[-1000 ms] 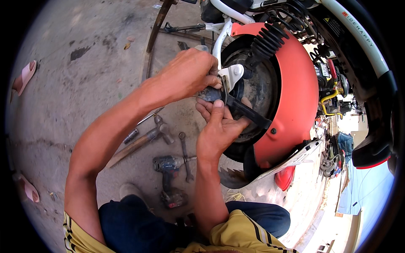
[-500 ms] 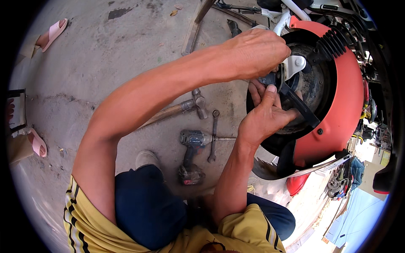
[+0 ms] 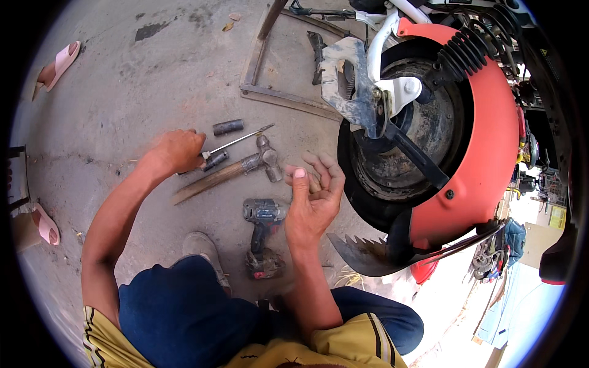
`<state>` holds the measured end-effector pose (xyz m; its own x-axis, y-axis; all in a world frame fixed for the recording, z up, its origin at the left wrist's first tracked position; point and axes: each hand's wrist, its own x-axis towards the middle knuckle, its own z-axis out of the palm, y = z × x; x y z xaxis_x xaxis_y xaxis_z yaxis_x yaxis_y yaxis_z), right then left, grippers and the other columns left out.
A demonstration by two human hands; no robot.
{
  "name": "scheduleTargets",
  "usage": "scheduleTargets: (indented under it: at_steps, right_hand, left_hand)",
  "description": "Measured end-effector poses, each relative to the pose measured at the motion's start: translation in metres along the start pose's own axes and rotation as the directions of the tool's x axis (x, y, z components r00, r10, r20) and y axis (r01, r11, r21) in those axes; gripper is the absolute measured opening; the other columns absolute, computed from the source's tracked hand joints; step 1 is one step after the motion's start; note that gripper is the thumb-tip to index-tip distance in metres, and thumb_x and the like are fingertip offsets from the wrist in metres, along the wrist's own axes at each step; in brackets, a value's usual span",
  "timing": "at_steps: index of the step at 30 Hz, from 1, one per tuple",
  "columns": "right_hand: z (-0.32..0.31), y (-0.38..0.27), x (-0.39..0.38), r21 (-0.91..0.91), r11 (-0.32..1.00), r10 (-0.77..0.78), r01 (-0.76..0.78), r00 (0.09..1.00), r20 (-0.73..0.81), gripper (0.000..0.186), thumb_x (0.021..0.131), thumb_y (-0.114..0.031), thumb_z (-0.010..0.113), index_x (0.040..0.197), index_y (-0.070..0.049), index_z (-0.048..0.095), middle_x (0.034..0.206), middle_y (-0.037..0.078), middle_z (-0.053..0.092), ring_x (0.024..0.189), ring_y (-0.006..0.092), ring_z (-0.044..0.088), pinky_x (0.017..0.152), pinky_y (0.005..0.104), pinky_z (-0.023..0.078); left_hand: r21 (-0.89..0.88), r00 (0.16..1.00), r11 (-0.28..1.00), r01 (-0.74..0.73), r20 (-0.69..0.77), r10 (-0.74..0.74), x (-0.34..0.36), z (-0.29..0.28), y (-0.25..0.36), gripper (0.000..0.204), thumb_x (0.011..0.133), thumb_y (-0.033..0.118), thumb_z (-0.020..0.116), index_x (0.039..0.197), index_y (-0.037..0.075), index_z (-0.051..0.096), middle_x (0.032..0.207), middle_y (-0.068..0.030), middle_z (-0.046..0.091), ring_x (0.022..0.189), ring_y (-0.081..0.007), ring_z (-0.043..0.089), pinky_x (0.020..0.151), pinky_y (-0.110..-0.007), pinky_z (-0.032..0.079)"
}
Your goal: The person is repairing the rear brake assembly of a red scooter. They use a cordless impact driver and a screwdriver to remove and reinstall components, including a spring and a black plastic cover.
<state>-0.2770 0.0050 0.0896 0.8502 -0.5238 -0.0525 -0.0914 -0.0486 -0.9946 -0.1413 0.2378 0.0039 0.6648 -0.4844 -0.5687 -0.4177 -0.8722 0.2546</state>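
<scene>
My left hand is closed at the handle end of a thin screwdriver, low over the ground beside two dark metal cylinders. My right hand has let its fingers spread, loosely curled and empty, left of the scooter's wheel. Above that hand are a scuffed plate on a white bracket and a black bar across the wheel. A wood-handled hammer lies between my hands, with a cordless impact driver below it.
The red fender curves round the wheel, with a black spring boot above. A metal frame lies at the top. At the left edge are another person's feet in pink slippers. Parts and tools are piled at right.
Both my hands have left the bracket. The left moved down-left to the screwdriver and closed there; the right drew back leftward and opened. The view shifted, uncovering more of the plate and frame.
</scene>
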Motion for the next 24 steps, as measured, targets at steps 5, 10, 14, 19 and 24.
scheduleTargets:
  at_steps: [5, 10, 14, 19, 24]
  right_hand:
    - [0.017, 0.031, 0.013, -0.034, 0.992, 0.129, -0.126, 0.979, 0.159, 0.046, 0.106, -0.012, 0.066, 0.144, 0.004, 0.047, 0.133, 0.021, 0.065, 0.107, 0.0240, 0.071, 0.090, 0.0341, 0.059]
    - [0.033, 0.031, 0.027, -0.047, 0.951, 0.304, -0.305, 0.899, 0.315, 0.059, 0.108, -0.023, 0.065, 0.152, 0.007, 0.039, 0.136, 0.022, 0.063, 0.107, 0.0217, 0.069, 0.084, 0.0328, 0.059]
    - [0.057, -0.009, 0.040, 0.195, 0.923, 0.212, -0.332, 0.860, 0.464, 0.070, 0.110, -0.033, 0.061, 0.157, 0.009, 0.031, 0.142, 0.025, 0.059, 0.108, 0.0236, 0.070, 0.084, 0.0330, 0.060]
    - [0.090, -0.054, 0.043, 0.439, 0.882, -0.032, -0.173, 0.906, 0.422, 0.052, 0.114, -0.029, 0.053, 0.148, 0.008, 0.043, 0.135, 0.026, 0.064, 0.101, 0.0249, 0.074, 0.081, 0.0340, 0.063]
    - [0.088, -0.058, 0.061, 0.481, 0.856, 0.045, -0.189, 0.954, 0.295, 0.034, 0.115, -0.024, 0.049, 0.130, 0.005, 0.056, 0.119, 0.025, 0.071, 0.090, 0.0265, 0.076, 0.077, 0.0356, 0.064]
  left_hand:
    - [-0.053, 0.977, 0.995, -0.080, -0.201, 0.067, -0.019, 0.069, -0.041, 0.041, 0.084, 0.025, 0.079, 0.114, 0.001, 0.065, 0.101, -0.0203, 0.070, 0.096, -0.0410, 0.070, 0.085, -0.050, 0.056]
    - [-0.781, 0.928, 0.583, -0.222, -0.353, -0.120, -0.050, -0.002, -0.072, 0.035, 0.081, 0.029, 0.065, 0.107, 0.004, 0.064, 0.084, -0.0058, 0.064, 0.074, -0.0154, 0.056, 0.064, -0.035, 0.042]
    - [-0.847, 0.826, 0.248, -0.471, -0.522, -0.213, -0.068, -0.037, -0.073, 0.037, 0.085, 0.037, 0.068, 0.104, 0.005, 0.066, 0.075, -0.0006, 0.062, 0.059, -0.0033, 0.045, 0.052, -0.022, 0.028]
    - [-0.810, 0.789, 0.052, -0.584, -0.582, -0.198, -0.068, -0.048, -0.051, 0.040, 0.088, 0.039, 0.070, 0.104, 0.003, 0.067, 0.072, -0.0045, 0.065, 0.049, -0.0015, 0.039, 0.043, -0.020, 0.023]
    - [-0.826, 0.818, -0.006, -0.563, -0.556, -0.148, -0.053, -0.064, -0.033, 0.035, 0.089, 0.033, 0.068, 0.106, 0.002, 0.068, 0.072, -0.0063, 0.066, 0.047, -0.0013, 0.038, 0.043, -0.021, 0.024]
